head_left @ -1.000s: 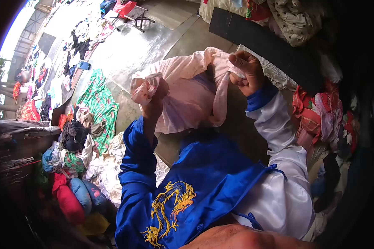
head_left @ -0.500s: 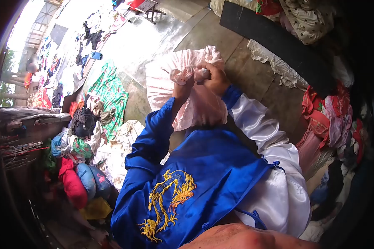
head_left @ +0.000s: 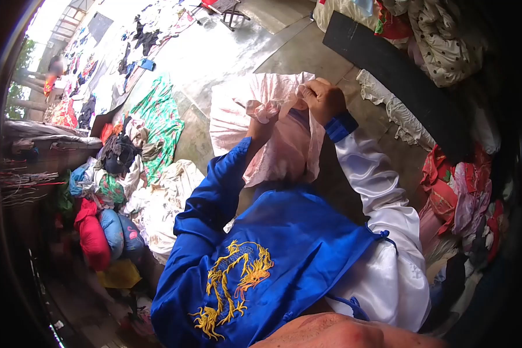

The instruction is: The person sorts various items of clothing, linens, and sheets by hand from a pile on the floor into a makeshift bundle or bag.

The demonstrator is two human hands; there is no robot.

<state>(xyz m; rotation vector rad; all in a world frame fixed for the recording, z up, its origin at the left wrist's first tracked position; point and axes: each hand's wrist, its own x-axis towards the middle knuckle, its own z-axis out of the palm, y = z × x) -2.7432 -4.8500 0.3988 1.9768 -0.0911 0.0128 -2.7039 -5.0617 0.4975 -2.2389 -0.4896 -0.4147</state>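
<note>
A pale pink cloth (head_left: 232, 124) hangs in front of me, gathered in folds and bulging like a sack. My left hand (head_left: 262, 129) is closed around a bunched part of it near the middle. Higher and to the right, my right hand (head_left: 326, 101) pinches the cloth's upper edge and draws it away from the left hand. Between the hands the cloth gapes a little, and its inside looks shadowed. Fingertips of both hands are partly hidden by folds.
A green floral cloth (head_left: 159, 124) and a cream cloth heap (head_left: 165, 200) lie on the left, by red and blue bundles (head_left: 93, 235). A long dark board (head_left: 383, 75) spans the upper right. Red and pink fabrics (head_left: 458, 185) are piled on the right.
My right hand has moved up and right, away from the left hand, pulling the pink cloth's edge out. The cloth now gapes between the hands. The view has shifted slightly.
</note>
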